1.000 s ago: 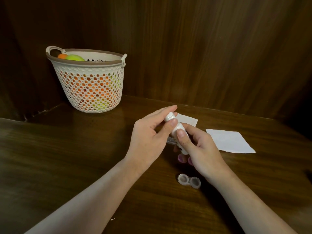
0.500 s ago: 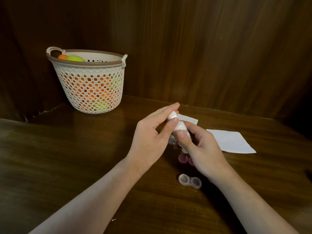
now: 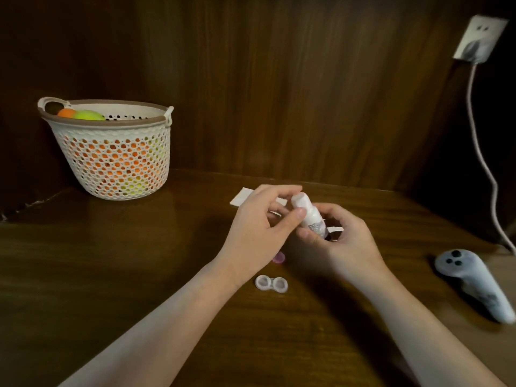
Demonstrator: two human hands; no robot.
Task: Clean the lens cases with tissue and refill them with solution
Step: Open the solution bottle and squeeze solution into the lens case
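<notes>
The right hand (image 3: pixel 346 247) is wrapped around the lower body of a small white solution bottle (image 3: pixel 308 215), holding it tilted with its top leaning up and to the left. The left hand (image 3: pixel 259 227) pinches the bottle's white cap (image 3: pixel 300 199) between thumb and forefinger. Both hands hover above the dark wooden table (image 3: pixel 111 275), near its middle.

Just near of the hands, an open clear lens case (image 3: pixel 271 284) with two round wells lies flat on the table. A small pink lid (image 3: pixel 278 258) peeks out below the left hand, close to the case. Beyond the hands, a white tissue (image 3: pixel 241 198) lies flat, partly hidden by the fingers.

Far left stands a white perforated basket (image 3: pixel 111 160) holding orange and green balls. At the right edge rests a pale grey controller (image 3: pixel 472 283), with a white cable (image 3: pixel 485 169) running up to a wall socket (image 3: pixel 479 40).
</notes>
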